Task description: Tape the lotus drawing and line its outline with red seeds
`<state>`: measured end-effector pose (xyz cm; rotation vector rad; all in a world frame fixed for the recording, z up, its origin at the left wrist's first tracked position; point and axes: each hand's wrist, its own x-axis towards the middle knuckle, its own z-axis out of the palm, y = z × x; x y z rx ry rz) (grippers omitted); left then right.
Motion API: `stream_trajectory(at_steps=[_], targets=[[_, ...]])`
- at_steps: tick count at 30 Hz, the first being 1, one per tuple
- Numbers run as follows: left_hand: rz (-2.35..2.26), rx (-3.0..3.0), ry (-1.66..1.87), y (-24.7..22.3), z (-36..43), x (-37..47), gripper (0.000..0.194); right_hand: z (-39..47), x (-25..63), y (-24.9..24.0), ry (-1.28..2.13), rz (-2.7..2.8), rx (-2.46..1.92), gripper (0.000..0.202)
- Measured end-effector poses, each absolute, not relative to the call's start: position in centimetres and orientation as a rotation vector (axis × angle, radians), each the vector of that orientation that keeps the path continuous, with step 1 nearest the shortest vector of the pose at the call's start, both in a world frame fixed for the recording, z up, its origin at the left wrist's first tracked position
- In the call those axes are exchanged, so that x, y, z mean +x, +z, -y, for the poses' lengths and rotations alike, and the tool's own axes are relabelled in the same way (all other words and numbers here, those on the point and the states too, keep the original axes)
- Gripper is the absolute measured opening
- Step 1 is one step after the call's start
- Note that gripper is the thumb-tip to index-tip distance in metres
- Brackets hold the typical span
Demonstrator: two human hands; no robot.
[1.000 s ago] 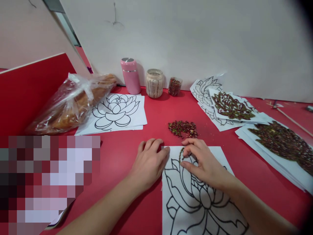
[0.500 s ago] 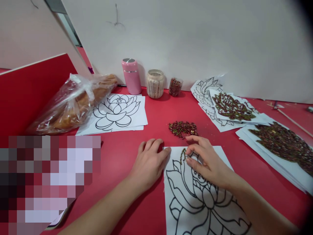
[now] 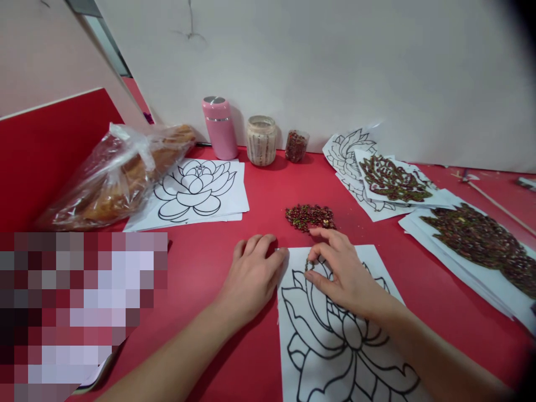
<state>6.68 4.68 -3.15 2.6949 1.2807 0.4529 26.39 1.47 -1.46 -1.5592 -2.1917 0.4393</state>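
My left hand (image 3: 250,276) lies palm down on the red table, fingers stretched, its thumb at the top left edge of a white sheet with a lotus line drawing (image 3: 335,363). Over the upper part of this sheet is my right hand (image 3: 341,271). Its thumb and index finger are curled toward each other in a pinch at a short row of small green beans (image 3: 309,266) along a petal outline. Whatever is between those fingertips is too small to make out. Just beyond the sheet lies a loose pile of red and green beans (image 3: 307,216).
Along the back stand a pink flask (image 3: 220,131), a glass jar (image 3: 261,142) and a small cup of beans (image 3: 297,147). At left are a plastic bag (image 3: 121,187) and a lotus printout (image 3: 228,206). Bean-covered sheets (image 3: 477,245) are stacked at right.
My right hand has shifted slightly left, its thumb and index finger now at the row of beans. My left hand stays on the table. The view has moved a little.
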Motion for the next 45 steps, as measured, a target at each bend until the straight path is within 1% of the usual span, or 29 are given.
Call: stream_trajectory(at_steps=[12,19,26,37,45], targets=[[-1.28,2.686,0.44,-2.9,-4.6,6.7,0.027,-1.5,26.2,-1.4,0.422,2.181,-1.594,0.013],[-1.281,2.71,0.41,-3.1,-4.7,6.7,0.029,-1.5,27.1,-1.1,0.478,2.061,-1.525,0.008],[-1.272,2.688,0.448,-2.9,-4.6,6.6,0.029,-1.1,27.0,-0.5,0.441,2.265,-1.409,0.008],[-1.281,2.699,0.467,-3.4,-4.7,6.6,0.027,-1.2,26.2,-0.5,0.209,2.424,-1.343,0.014],[-1.31,2.702,0.471,-3.4,-4.7,6.8,0.025,-1.2,26.4,-0.4,0.292,2.441,-1.35,0.011]])
